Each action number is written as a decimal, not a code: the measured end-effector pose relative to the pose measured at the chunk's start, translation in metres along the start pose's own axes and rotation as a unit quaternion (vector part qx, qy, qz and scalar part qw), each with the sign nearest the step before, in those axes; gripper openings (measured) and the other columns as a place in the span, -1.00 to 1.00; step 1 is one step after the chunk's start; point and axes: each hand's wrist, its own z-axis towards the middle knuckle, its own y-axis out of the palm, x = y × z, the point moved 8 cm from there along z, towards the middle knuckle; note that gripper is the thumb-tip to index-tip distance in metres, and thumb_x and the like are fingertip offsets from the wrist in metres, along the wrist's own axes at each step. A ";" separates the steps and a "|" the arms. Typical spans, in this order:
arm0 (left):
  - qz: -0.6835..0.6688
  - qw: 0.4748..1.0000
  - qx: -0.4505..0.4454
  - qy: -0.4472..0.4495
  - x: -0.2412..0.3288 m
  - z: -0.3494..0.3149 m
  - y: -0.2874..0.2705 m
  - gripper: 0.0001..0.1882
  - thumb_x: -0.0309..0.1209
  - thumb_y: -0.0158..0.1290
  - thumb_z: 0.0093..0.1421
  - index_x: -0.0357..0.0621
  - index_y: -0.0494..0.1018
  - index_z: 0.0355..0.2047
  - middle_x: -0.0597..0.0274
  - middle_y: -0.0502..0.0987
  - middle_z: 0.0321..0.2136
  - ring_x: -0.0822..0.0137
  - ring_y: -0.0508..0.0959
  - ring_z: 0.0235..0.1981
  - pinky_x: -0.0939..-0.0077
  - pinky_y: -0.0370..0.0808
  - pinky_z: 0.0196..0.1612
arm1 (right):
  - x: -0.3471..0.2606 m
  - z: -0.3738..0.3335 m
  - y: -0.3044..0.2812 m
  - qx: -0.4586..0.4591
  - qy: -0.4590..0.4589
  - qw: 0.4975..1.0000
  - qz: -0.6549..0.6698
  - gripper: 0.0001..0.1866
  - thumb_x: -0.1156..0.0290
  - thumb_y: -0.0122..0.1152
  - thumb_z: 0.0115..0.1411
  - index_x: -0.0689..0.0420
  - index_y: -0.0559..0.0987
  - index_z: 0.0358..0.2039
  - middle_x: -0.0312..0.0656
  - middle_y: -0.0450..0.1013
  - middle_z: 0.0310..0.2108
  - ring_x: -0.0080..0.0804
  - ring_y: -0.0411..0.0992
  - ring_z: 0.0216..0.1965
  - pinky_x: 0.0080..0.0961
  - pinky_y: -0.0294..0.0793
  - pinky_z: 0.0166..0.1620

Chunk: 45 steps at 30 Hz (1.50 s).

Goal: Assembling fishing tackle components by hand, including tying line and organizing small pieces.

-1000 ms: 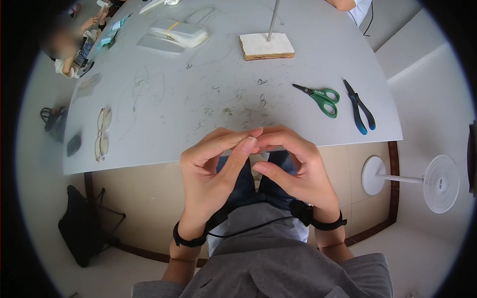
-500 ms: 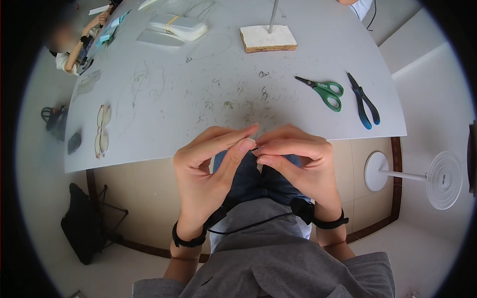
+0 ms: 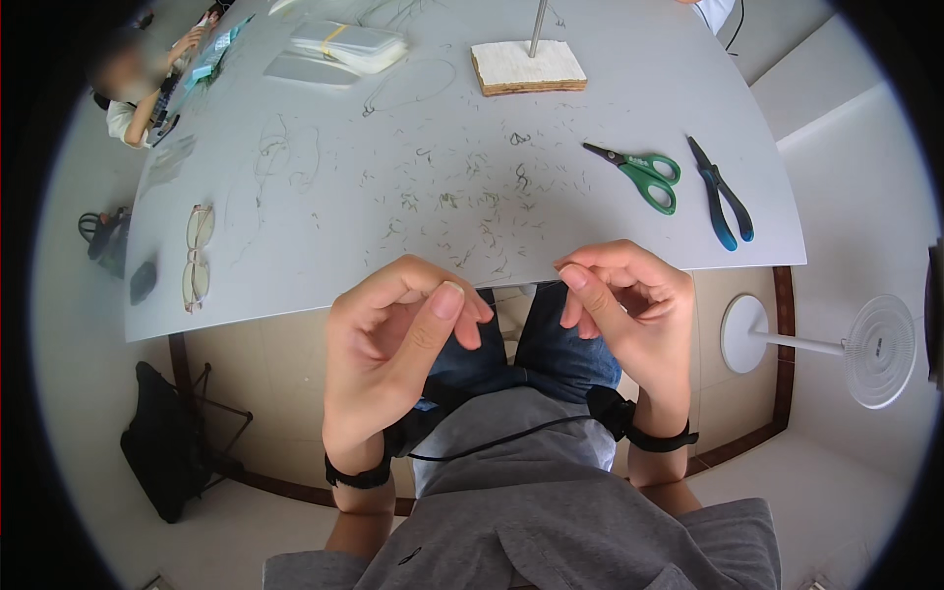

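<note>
Above my lap, just off the table's near edge, my left hand (image 3: 401,339) and my right hand (image 3: 629,310) are apart. The left thumb presses against curled fingers; anything between them is too small or hidden to make out. On the right, thumb and index fingertip meet in a pinch, and what they hold, if anything, cannot be seen. Beyond the hands, many short dark thread-like clippings (image 3: 449,201) lie scattered on the grey table (image 3: 324,246). Green-handled scissors (image 3: 649,179) rest beyond my right hand, with blue-handled pliers (image 3: 721,197) to their right.
A metal rod (image 3: 538,28) rises from a white-topped wooden block (image 3: 528,67) at the back. Clear plastic bags (image 3: 344,47) lie to its left, near loose thin strands (image 3: 275,147). Eyeglasses (image 3: 198,258) sit at left. A white fan (image 3: 878,352) stands right; another person (image 3: 133,84) sits far left.
My hands have drawn apart from nearly touching, the left moving left and the right moving right. Scissors, pliers and block appear unmoved on the table.
</note>
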 end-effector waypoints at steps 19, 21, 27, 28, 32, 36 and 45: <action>-0.086 0.960 -0.215 -0.157 -0.003 -0.010 0.024 -0.82 -0.52 -0.13 0.22 -0.36 0.44 -0.44 0.21 0.47 -0.64 0.65 0.20 -0.79 0.74 0.06 -0.70 | -0.004 -0.009 -0.009 -0.013 -0.082 0.991 -0.101 -0.90 0.68 0.24 0.01 0.24 0.55 -0.43 -0.33 0.41 -0.56 -0.73 0.34 -0.52 -0.77 0.23 -0.49; -0.105 0.959 -0.190 -0.183 -0.004 -0.004 0.033 -0.78 -0.49 -0.16 0.25 -0.37 0.43 -0.42 0.30 0.40 -0.76 0.67 0.18 -0.81 0.74 0.05 -0.72 | -0.005 -0.005 0.000 -0.059 -0.098 0.992 -0.053 -0.89 0.70 0.24 0.00 0.26 0.52 -0.44 -0.26 0.40 -0.42 -0.62 0.36 -0.35 -0.70 0.29 -0.33; -0.036 0.982 -0.160 -0.088 0.023 0.017 0.043 -0.62 -0.36 -0.33 0.32 -0.33 0.29 -0.57 0.48 0.14 -0.95 0.70 -0.01 -0.94 0.74 -0.05 -0.83 | 0.001 -0.003 0.015 -0.155 -0.040 0.978 0.134 -0.96 0.58 0.08 0.17 0.25 0.45 -0.34 -0.16 0.42 -0.36 -0.42 0.40 -0.31 -0.57 0.37 -0.22; -0.031 0.979 -0.182 -0.082 0.026 0.020 0.044 -0.62 -0.35 -0.39 0.34 -0.35 0.27 -0.51 0.51 0.12 -0.96 0.70 -0.03 -0.96 0.74 -0.10 -0.85 | 0.003 -0.001 0.012 -0.154 -0.041 0.978 0.133 -0.96 0.58 0.08 0.17 0.25 0.45 -0.34 -0.16 0.42 -0.36 -0.42 0.40 -0.31 -0.57 0.37 -0.22; -0.067 0.972 -0.216 -0.069 0.038 0.033 0.047 -0.66 -0.33 -0.44 0.36 -0.35 0.23 -0.36 0.52 0.11 -0.96 0.65 -0.01 -0.98 0.73 -0.09 -0.86 | 0.017 -0.004 0.020 -0.236 0.007 0.940 0.246 -0.73 0.32 -0.16 0.33 0.27 0.42 -0.30 -0.07 0.45 -0.39 -0.38 0.44 -0.40 -0.53 0.41 -0.30; -0.092 0.970 -0.201 -0.105 0.039 0.037 0.042 -0.67 -0.35 -0.48 0.36 -0.33 0.22 -0.32 0.51 0.10 -0.95 0.62 0.00 -0.98 0.73 -0.08 -0.86 | 0.028 -0.006 0.022 -0.235 0.062 0.940 0.238 -0.59 0.20 -0.29 0.36 0.31 0.41 -0.25 -0.04 0.46 -0.45 -0.39 0.44 -0.48 -0.53 0.41 -0.37; -0.136 0.960 -0.236 -0.071 0.046 0.038 0.043 -0.68 -0.34 -0.50 0.37 -0.32 0.19 -0.29 0.51 0.10 -0.94 0.61 0.00 -0.97 0.74 -0.05 -0.86 | 0.032 -0.008 0.029 -0.258 0.114 0.921 0.268 -0.56 0.20 -0.32 0.37 0.32 0.44 -0.25 -0.02 0.48 -0.47 -0.31 0.49 -0.44 -0.54 0.40 -0.38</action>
